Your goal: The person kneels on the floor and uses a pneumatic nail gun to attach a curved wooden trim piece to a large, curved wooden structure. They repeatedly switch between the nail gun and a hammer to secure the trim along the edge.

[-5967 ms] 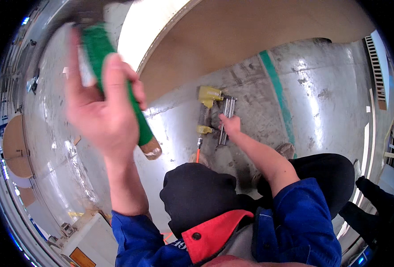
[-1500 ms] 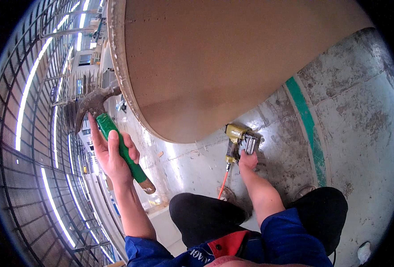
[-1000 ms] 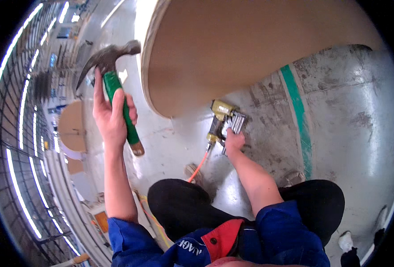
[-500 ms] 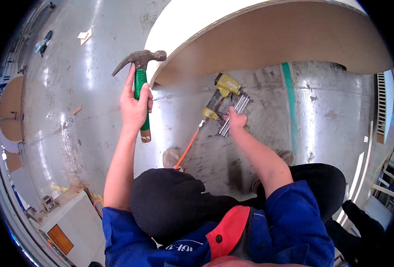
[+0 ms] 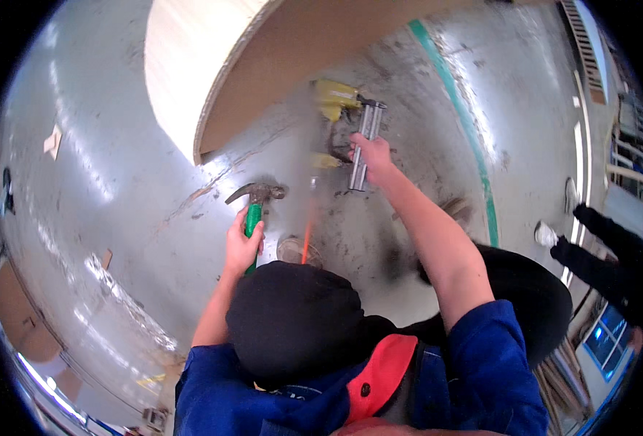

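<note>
The left hand (image 5: pixel 243 243) was clamped round the green handle of a hammer (image 5: pixel 254 211), low on the grip, probably for swing. Its long axis ran from six to twelve o'clock, with the steel head at the top, over the concrete floor (image 5: pixel 118 182), and the claw curving towards nine. At one o'clock from it, the right hand (image 5: pixel 372 152) was closed on a yellow nail gun (image 5: pixel 350 123) resting on the floor, its metal magazine lying twelve to six, just below the edge of a large round wooden board (image 5: pixel 299 51).

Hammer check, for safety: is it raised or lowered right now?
Lowered: the left hand holds the hammer down near the concrete floor, head pointing away.
</note>
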`<control>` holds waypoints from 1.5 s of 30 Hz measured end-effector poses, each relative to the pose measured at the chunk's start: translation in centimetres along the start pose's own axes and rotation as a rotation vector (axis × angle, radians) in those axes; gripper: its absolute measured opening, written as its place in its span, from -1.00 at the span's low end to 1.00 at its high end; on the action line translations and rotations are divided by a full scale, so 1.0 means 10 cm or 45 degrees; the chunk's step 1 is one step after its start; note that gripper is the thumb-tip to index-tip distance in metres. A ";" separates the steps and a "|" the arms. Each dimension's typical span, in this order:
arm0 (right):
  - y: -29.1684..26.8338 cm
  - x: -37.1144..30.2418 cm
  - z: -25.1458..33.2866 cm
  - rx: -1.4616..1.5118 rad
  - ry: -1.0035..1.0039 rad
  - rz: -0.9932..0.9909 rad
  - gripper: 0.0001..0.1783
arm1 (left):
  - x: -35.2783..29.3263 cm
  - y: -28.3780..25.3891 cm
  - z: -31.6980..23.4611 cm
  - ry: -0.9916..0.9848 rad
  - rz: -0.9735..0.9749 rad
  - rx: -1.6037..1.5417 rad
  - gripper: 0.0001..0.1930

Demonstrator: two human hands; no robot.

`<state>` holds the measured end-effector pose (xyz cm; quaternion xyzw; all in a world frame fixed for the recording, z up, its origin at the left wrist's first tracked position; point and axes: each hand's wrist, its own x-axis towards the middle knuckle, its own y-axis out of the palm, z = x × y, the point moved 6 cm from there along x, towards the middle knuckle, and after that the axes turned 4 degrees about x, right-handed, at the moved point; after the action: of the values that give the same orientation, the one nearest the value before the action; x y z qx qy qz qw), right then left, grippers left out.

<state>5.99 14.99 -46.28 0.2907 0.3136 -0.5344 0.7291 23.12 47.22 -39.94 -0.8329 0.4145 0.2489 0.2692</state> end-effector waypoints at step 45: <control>2.29 -2.20 1.04 0.363 0.062 1.581 -0.52 | -0.97 -0.62 -3.06 0.434 -0.212 -0.649 -0.58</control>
<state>24.45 26.24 -20.74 0.5247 0.0288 -0.0418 0.8498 28.95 35.79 -9.87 -0.9344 0.3084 0.1786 -0.0021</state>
